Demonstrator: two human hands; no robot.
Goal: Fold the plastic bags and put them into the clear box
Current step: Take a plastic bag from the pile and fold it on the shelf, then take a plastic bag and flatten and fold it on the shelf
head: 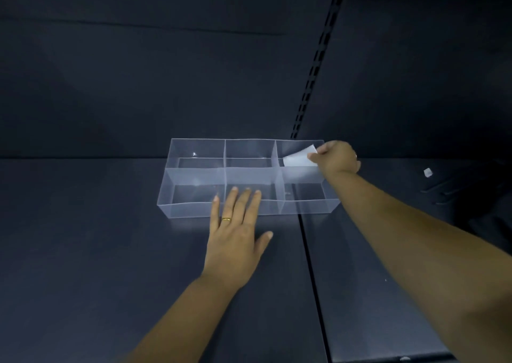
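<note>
A clear box [191, 210] with several compartments lies on a dark shelf surface. My right hand [336, 157] reaches over its far right compartment and pinches a small folded white plastic bag [299, 158], which sits partly inside that compartment. My left hand [235, 232] lies flat with straight fingers on the shelf, its fingertips against the box's near wall at the middle compartment. The other compartments look empty.
A dark slotted upright [313, 74] rises behind the box at the right. A seam [313, 274] runs down the shelf surface just right of my left hand. A small white scrap [428, 172] lies at the far right.
</note>
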